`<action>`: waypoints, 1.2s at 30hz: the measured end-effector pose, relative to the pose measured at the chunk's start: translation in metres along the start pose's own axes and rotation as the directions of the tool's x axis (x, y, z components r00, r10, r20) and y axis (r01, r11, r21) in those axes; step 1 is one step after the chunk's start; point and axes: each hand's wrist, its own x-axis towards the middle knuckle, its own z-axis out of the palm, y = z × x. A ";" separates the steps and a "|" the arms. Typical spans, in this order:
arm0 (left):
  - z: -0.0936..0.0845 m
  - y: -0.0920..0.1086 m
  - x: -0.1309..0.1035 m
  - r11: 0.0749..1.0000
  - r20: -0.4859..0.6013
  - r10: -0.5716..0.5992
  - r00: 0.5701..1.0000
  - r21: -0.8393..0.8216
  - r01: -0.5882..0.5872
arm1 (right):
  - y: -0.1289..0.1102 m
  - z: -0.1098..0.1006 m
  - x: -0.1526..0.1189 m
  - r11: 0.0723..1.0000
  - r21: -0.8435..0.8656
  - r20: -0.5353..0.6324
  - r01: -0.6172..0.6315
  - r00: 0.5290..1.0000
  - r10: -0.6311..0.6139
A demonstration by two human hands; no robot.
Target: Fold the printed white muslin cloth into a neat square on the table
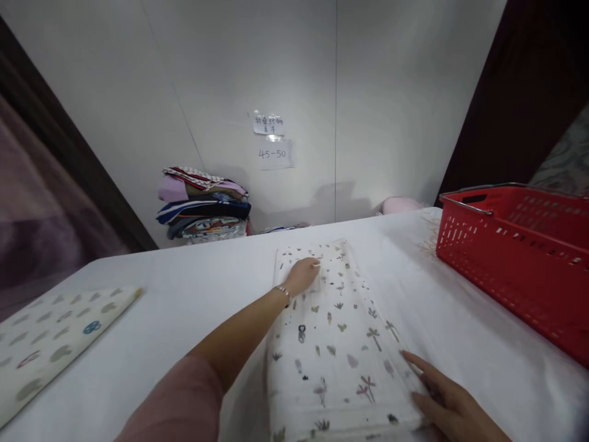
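A long folded white cloth [343, 344], printed with palm trees, flamingos and leaves, lies on the table in front of me. My left hand [302, 276], with a bracelet at the wrist, is over its far part, fingers curled together; a small bit of white cloth shows at the fingertips. At the cloth's near right edge is my right hand [444, 396], its index finger and thumb apart and touching the edge. The other right fingers are partly hidden underneath.
A folded cream cloth [59, 337] lies at left on the white-covered table [184, 294]. The red basket [515, 264] stands at right. Behind the table are piled folded fabrics [205, 205], a pink item [401, 204] and a wall with paper notes [275, 155].
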 end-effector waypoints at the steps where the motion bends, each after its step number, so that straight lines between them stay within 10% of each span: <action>1: -0.011 -0.010 -0.018 0.998 -0.018 0.030 0.999 0.052 -0.029 | -0.001 -0.001 0.000 1.000 0.008 -0.003 -0.013 1.000 0.013; 9: -0.045 -0.060 -0.152 0.999 -0.113 -0.032 0.993 0.034 0.037 | -0.005 -0.016 0.000 0.998 -0.042 -0.110 -0.040 0.993 0.036; 21: -0.012 -0.016 -0.220 0.747 0.057 -0.474 0.879 -0.503 0.435 | -0.017 -0.020 -0.002 0.862 -0.507 -0.187 0.021 0.973 -0.134; 28: 0.008 -0.011 -0.271 0.934 -0.053 -0.190 0.980 -0.318 0.164 | -0.012 -0.013 0.001 0.850 -0.525 -0.245 0.040 0.949 -0.196; 36: 0.023 -0.006 -0.279 0.992 -0.098 0.011 0.995 0.123 0.002 | -0.014 -0.009 0.001 0.945 -0.319 -0.353 0.068 0.917 -0.185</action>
